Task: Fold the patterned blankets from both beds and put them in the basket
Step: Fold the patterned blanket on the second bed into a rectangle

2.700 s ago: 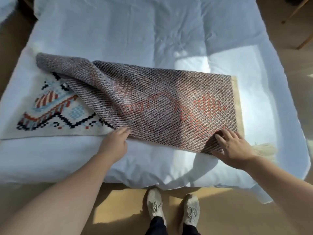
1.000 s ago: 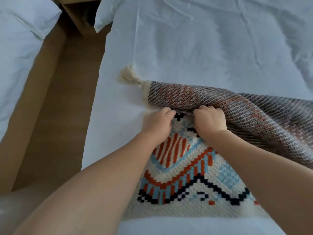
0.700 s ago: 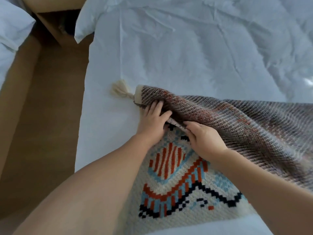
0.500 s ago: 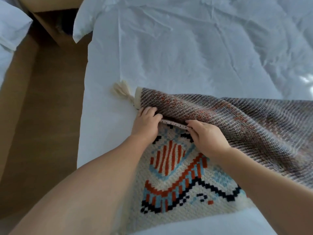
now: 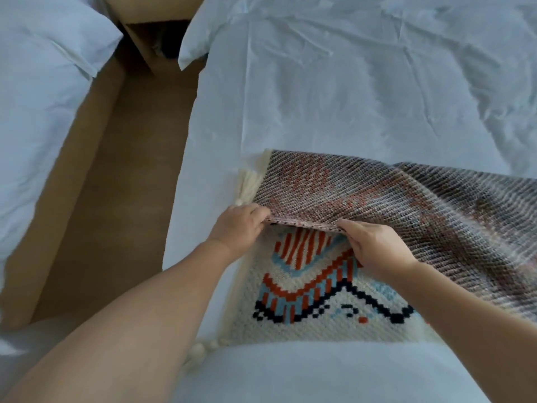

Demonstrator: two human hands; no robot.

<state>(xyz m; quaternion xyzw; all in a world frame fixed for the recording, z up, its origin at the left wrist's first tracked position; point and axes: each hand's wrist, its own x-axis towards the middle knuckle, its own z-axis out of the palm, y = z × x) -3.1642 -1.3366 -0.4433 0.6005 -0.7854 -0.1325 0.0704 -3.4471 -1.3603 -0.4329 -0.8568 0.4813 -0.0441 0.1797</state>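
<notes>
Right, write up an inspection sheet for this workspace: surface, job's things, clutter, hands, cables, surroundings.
Surface: bed, white cover, creased.
Job's things: blanket lies on the bed, partly folded over, grey back up, patterned face showing below; tassel at its corner; basket not in view.
Clutter: nothing seen.
Hands: left hand and right hand both grip the blanket's folded-over edge.
Cables: nothing seen.
Surroundings: second bed on the left, brown floor between the two.

white pillow (image 5: 43, 53) top left | pillow corner (image 5: 197, 39) near it | wooden nightstand (image 5: 151, 10) between them | brown floor (image 5: 116, 199) below
</notes>
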